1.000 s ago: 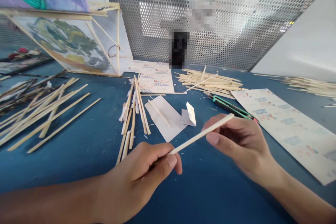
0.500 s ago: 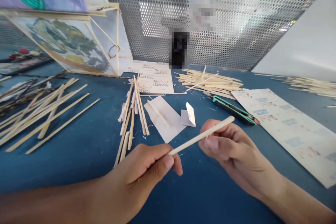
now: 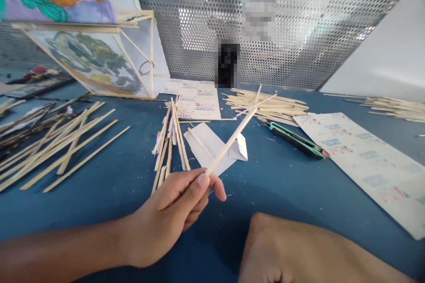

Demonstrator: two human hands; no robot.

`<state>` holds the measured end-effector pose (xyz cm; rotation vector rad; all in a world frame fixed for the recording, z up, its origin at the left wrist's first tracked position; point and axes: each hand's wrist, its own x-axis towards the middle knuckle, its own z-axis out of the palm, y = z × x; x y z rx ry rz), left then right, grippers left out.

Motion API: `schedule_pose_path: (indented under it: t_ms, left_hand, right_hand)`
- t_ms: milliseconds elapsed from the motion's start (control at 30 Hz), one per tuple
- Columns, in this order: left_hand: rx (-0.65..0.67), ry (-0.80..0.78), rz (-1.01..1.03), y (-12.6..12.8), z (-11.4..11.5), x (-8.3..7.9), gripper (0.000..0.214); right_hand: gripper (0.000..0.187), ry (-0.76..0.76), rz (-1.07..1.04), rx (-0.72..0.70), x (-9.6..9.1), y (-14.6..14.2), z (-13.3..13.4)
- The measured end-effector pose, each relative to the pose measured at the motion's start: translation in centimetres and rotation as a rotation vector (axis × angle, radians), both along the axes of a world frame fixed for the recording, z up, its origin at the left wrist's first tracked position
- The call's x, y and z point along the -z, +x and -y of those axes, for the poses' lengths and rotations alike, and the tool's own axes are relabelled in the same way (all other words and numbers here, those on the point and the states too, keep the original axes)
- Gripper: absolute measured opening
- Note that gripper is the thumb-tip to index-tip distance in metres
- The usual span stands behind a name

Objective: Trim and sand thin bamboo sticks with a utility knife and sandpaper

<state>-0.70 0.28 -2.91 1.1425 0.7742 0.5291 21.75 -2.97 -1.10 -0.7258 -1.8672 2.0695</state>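
My left hand (image 3: 181, 205) is closed around the lower end of a thin wooden stick (image 3: 234, 137), pinched between thumb and forefinger. The stick slants up and to the right over a folded piece of white paper (image 3: 202, 141). Low in the view is my right hand (image 3: 279, 247), its back turned to me and its fingers hidden, apart from the stick. Just beyond my left hand lies a bunch of short wooden sticks (image 3: 181, 141) with torn paper stuck to some of them. A black and green utility knife (image 3: 297, 140) rests to the right.
More sticks lie in a pile (image 3: 279, 104) at the back and in a loose group (image 3: 76, 141) on the left. Sandpaper sheets (image 3: 372, 168) lie face down on the blue table. A painted panel on a stick frame (image 3: 96, 64) stands back left, before a perforated metal screen (image 3: 285, 62).
My right hand has come away from the stick and dropped toward the bottom edge, turning over. The stick in my left hand now points more steeply upward.
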Motion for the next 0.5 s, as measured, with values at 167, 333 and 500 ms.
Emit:
schedule_pose_path:
  t_ms: [167,333,500]
  left_hand:
    - [-0.021,0.049,-0.050,-0.07,0.14,-0.13,0.046]
    - [0.003,0.076,-0.091,-0.23,0.16,0.10,0.046]
    - [0.033,0.152,-0.165,-0.49,0.23,0.34,0.047]
  right_hand:
    - [0.085,-0.212,-0.229,0.130,0.64,0.45,-0.47]
    - [0.086,-0.403,-0.470,0.105,0.80,0.31,-0.79]
    - [0.086,-0.450,-0.545,0.115,0.63,-0.02,-0.25]
